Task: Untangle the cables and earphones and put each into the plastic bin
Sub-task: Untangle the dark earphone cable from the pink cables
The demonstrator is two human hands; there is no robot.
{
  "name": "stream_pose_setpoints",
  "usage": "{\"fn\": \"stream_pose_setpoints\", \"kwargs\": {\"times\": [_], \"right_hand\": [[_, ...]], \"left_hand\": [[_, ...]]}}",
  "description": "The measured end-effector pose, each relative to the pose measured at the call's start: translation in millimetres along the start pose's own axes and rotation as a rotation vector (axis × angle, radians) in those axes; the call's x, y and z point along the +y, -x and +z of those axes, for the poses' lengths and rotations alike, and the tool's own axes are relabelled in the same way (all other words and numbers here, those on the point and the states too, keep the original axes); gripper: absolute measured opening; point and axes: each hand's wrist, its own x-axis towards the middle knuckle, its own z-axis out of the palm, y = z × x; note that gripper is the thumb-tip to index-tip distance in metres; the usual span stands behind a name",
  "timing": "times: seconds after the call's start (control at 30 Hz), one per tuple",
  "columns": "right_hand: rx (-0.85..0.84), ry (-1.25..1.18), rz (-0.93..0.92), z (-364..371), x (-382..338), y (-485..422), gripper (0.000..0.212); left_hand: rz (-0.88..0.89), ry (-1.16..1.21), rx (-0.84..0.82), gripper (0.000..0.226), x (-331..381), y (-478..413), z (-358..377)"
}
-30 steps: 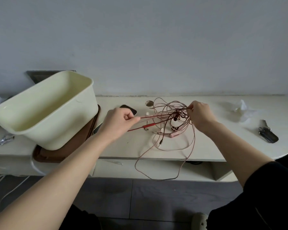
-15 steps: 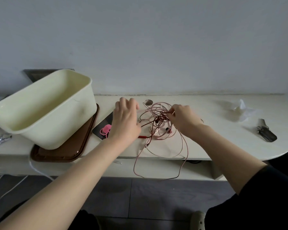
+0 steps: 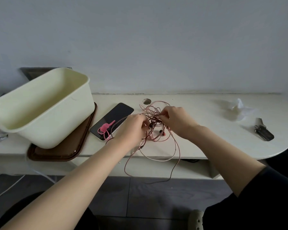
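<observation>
A tangle of thin pink and dark red cables and earphones (image 3: 154,130) lies on the white table (image 3: 198,146) at its middle, with long loops hanging over the front edge. My left hand (image 3: 133,128) grips the tangle from the left, fingers curled into the strands. My right hand (image 3: 176,120) pinches strands at the top right of the knot. The cream plastic bin (image 3: 45,113) stands to the left on a brown tray (image 3: 60,153); I see nothing inside it.
A black phone (image 3: 113,118) lies between bin and tangle with a pink cable tie (image 3: 104,128) on it. A crumpled tissue (image 3: 238,110) and a dark key fob (image 3: 263,132) sit at the right. A round cable hole (image 3: 147,101) is behind the tangle.
My hands have come together over the tangle; the left hand moved right off the stretched red cable, uncovering the phone and pink tie. The knot now lies bunched between both hands.
</observation>
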Motion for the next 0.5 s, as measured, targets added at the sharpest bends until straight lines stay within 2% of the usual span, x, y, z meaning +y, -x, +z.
{"fn": "stream_pose_setpoints", "kwargs": {"times": [0.17, 0.27, 0.4, 0.47, 0.5], "right_hand": [[0.089, 0.000, 0.094, 0, 22, -15, 0.019], [0.153, 0.040, 0.192, -1, 46, -24, 0.022], [0.211, 0.122, 0.244, -2, 62, -29, 0.022], [0.218, 0.151, 0.235, -2, 59, -28, 0.022], [0.218, 0.176, 0.227, -1, 56, -27, 0.022]], "left_hand": [[0.029, -0.049, -0.040, 0.010, 4, 5, -11], [0.039, 0.012, 0.046, 0.011, 8, 7, -29], [-0.107, 0.215, 0.235, 0.009, 0, 4, -48], [-0.184, 0.168, 0.230, 0.008, -9, 5, -49], [-0.200, 0.060, 0.188, 0.009, -16, 5, -48]]}}
